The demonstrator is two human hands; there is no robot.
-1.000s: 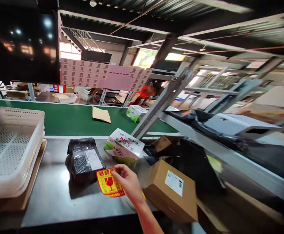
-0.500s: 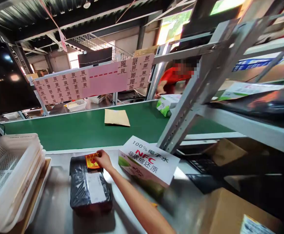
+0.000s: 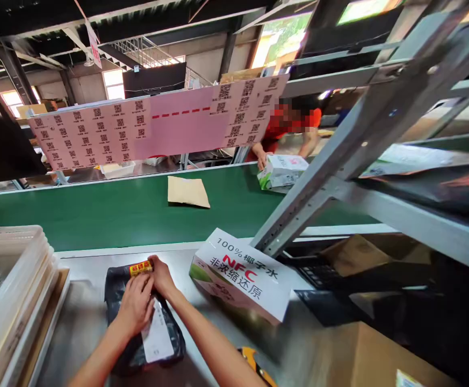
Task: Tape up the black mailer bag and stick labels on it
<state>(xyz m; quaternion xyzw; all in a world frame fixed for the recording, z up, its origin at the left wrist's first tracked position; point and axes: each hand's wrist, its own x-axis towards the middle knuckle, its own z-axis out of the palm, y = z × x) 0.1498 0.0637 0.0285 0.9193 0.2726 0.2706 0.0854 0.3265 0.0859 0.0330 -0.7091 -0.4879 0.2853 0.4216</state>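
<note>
A black plastic-wrapped parcel (image 3: 121, 352) lies on the metal bench, with a white label (image 3: 157, 336) on its top. At its far end is a yellow-and-red warning sticker (image 3: 139, 267), partly covered by my fingers. My left hand (image 3: 136, 301) rests over the sticker and the label's upper end, its fingers laid on the parcel. At the sticker's right edge, my right hand (image 3: 162, 277) has its fingers closed on it by the parcel's far corner. A yellow-and-black tool (image 3: 254, 363) lies partly hidden by my right forearm.
A white NFC drink carton (image 3: 242, 274) stands right of the parcel. Stacked white baskets (image 3: 12, 301) are at left. Beyond runs a green conveyor (image 3: 97, 215) bearing a tan envelope (image 3: 188, 192). A co-worker's hand (image 3: 263, 158) touches another carton (image 3: 284, 171). A metal post (image 3: 310, 199) slants at right.
My left hand has come into view and onto the parcel's top, over the sticker. My right hand stays at the sticker's edge. The view has shifted, and the co-worker's hand is now on the far carton.
</note>
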